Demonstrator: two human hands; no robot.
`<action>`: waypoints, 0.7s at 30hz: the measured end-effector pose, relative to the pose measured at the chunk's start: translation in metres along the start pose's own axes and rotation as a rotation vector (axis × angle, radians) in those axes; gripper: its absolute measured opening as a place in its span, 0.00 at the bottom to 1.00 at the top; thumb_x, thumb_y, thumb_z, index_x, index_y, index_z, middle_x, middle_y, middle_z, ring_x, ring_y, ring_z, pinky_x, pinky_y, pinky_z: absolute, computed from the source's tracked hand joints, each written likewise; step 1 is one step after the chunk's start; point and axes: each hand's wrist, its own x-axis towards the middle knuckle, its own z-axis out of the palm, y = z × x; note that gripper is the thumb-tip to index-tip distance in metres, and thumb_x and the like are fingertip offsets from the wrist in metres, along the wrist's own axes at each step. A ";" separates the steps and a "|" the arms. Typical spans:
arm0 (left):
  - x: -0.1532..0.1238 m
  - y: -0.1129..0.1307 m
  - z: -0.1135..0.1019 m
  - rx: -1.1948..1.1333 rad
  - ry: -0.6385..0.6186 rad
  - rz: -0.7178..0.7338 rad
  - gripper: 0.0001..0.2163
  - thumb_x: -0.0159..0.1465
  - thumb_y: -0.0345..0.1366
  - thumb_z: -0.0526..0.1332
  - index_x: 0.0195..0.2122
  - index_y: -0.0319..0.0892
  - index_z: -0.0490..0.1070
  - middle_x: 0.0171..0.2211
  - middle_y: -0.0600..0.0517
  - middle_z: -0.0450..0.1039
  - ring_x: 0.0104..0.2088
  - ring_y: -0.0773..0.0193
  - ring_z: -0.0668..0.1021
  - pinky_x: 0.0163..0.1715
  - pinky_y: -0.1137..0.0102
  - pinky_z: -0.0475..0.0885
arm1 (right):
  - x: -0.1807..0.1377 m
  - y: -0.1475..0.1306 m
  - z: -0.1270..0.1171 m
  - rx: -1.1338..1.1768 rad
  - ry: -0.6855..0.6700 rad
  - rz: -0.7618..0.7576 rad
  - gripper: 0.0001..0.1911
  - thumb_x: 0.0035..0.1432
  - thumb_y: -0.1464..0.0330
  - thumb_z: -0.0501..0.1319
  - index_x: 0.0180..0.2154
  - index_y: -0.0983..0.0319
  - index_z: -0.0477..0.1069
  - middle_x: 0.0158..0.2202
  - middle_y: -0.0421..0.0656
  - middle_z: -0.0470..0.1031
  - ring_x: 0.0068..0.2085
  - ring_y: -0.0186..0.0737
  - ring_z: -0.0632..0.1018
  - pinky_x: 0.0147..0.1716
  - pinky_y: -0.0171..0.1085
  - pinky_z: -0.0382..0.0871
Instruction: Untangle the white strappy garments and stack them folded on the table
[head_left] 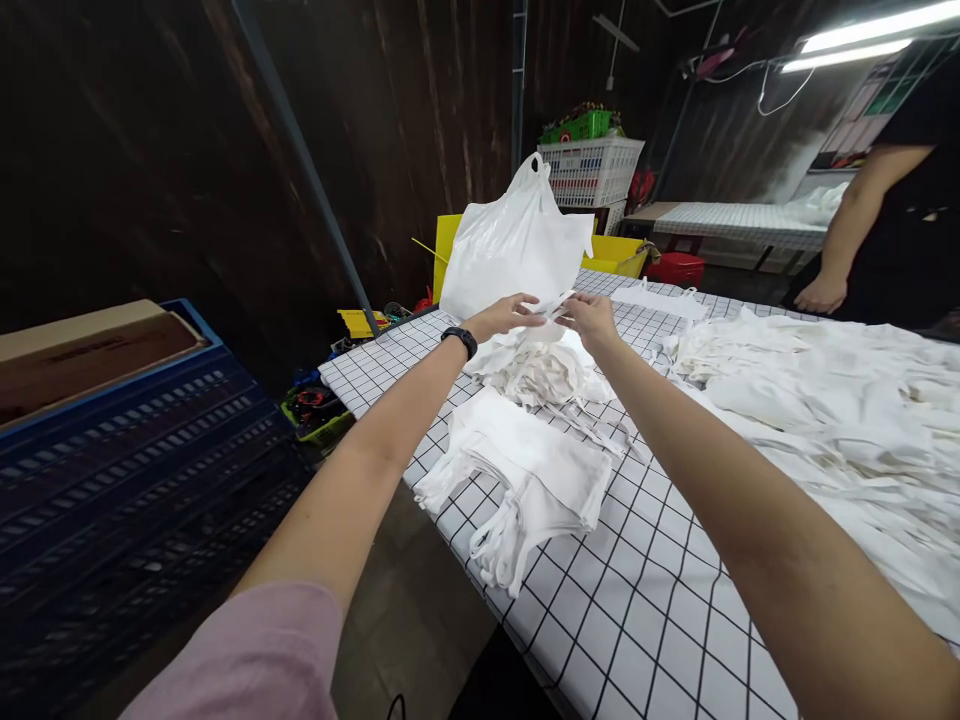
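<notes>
My left hand [506, 318], with a black band at the wrist, pinches one end of a small white cloth piece [553, 308]. The fingers of my right hand [592, 320] are closed on its other side, so the cloth spans the gap between both hands. Directly beneath lies a loose heap of crumpled white cloth strips [547, 372]. Closer to me, a stack of flat white cloth pieces with strap-like loops [532, 460] rests at the table edge. Behind my hands stands a full white plastic bag [517, 245].
A checked cloth covers the table [637, 600]. A wide pile of white fabric [832, 400] spreads over its right side. Dark blue crates [135, 480] stand at left. White and green baskets [592, 170] are stacked behind. Another person's arm [855, 230] hangs at far right.
</notes>
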 end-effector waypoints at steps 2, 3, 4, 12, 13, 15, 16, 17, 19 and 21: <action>-0.004 -0.002 0.009 0.118 -0.008 0.051 0.27 0.43 0.36 0.77 0.46 0.45 0.76 0.40 0.52 0.78 0.42 0.58 0.78 0.44 0.67 0.72 | 0.003 -0.015 0.000 0.007 -0.023 -0.001 0.08 0.52 0.79 0.62 0.26 0.62 0.68 0.23 0.40 0.75 0.29 0.35 0.79 0.37 0.39 0.80; -0.005 -0.003 0.014 0.170 0.026 0.063 0.23 0.42 0.34 0.77 0.41 0.43 0.77 0.36 0.53 0.76 0.41 0.58 0.77 0.43 0.67 0.71 | 0.005 -0.023 -0.001 0.003 -0.033 -0.008 0.08 0.51 0.80 0.62 0.25 0.62 0.68 0.24 0.40 0.75 0.30 0.36 0.80 0.38 0.40 0.80; -0.006 -0.004 0.018 0.203 0.079 0.063 0.17 0.44 0.34 0.75 0.35 0.42 0.77 0.31 0.54 0.74 0.39 0.58 0.76 0.41 0.68 0.70 | 0.005 -0.030 -0.004 -0.005 -0.039 -0.019 0.08 0.51 0.80 0.61 0.25 0.63 0.69 0.24 0.41 0.75 0.31 0.36 0.80 0.39 0.41 0.80; -0.017 0.045 0.027 0.066 0.128 0.131 0.10 0.59 0.39 0.69 0.29 0.37 0.74 0.27 0.53 0.70 0.31 0.64 0.73 0.34 0.70 0.69 | -0.026 -0.060 -0.049 -0.404 -0.273 -0.316 0.12 0.44 0.74 0.72 0.36 0.63 0.80 0.36 0.42 0.78 0.43 0.44 0.77 0.50 0.45 0.71; -0.020 0.055 0.028 0.011 0.090 0.157 0.10 0.59 0.38 0.70 0.31 0.36 0.75 0.28 0.52 0.72 0.31 0.65 0.74 0.35 0.70 0.70 | -0.033 -0.061 -0.054 -0.514 -0.319 -0.360 0.10 0.46 0.72 0.72 0.35 0.64 0.80 0.32 0.41 0.77 0.40 0.42 0.76 0.46 0.42 0.70; -0.028 0.073 0.031 -0.103 0.017 0.195 0.09 0.58 0.35 0.71 0.34 0.34 0.76 0.32 0.49 0.75 0.33 0.65 0.76 0.38 0.69 0.72 | -0.047 -0.065 -0.065 -0.634 -0.300 -0.381 0.06 0.53 0.68 0.69 0.32 0.64 0.80 0.24 0.38 0.70 0.31 0.37 0.71 0.36 0.38 0.66; -0.033 0.080 0.033 -0.159 -0.023 0.205 0.10 0.58 0.34 0.72 0.36 0.33 0.76 0.33 0.49 0.76 0.34 0.64 0.77 0.39 0.69 0.73 | -0.055 -0.067 -0.071 -0.629 -0.266 -0.368 0.08 0.56 0.66 0.68 0.30 0.65 0.79 0.22 0.37 0.67 0.28 0.35 0.68 0.31 0.36 0.63; -0.039 0.086 0.036 -0.219 -0.075 0.208 0.11 0.58 0.33 0.72 0.39 0.33 0.77 0.35 0.48 0.77 0.36 0.64 0.78 0.41 0.68 0.74 | -0.062 -0.069 -0.078 -0.588 -0.242 -0.346 0.10 0.57 0.64 0.67 0.30 0.65 0.78 0.21 0.37 0.65 0.26 0.33 0.66 0.27 0.35 0.60; -0.053 0.092 0.044 -0.330 -0.216 0.180 0.16 0.54 0.33 0.75 0.42 0.33 0.77 0.37 0.47 0.79 0.37 0.63 0.80 0.41 0.67 0.75 | -0.078 -0.076 -0.096 -0.442 -0.220 -0.286 0.13 0.57 0.61 0.67 0.29 0.64 0.76 0.21 0.37 0.64 0.24 0.31 0.64 0.24 0.33 0.57; -0.069 0.094 0.055 -0.378 -0.354 0.123 0.18 0.50 0.34 0.78 0.39 0.34 0.77 0.34 0.48 0.79 0.35 0.63 0.80 0.38 0.67 0.76 | -0.097 -0.085 -0.121 -0.297 -0.211 -0.223 0.16 0.56 0.58 0.69 0.27 0.64 0.75 0.21 0.37 0.66 0.23 0.30 0.65 0.23 0.32 0.58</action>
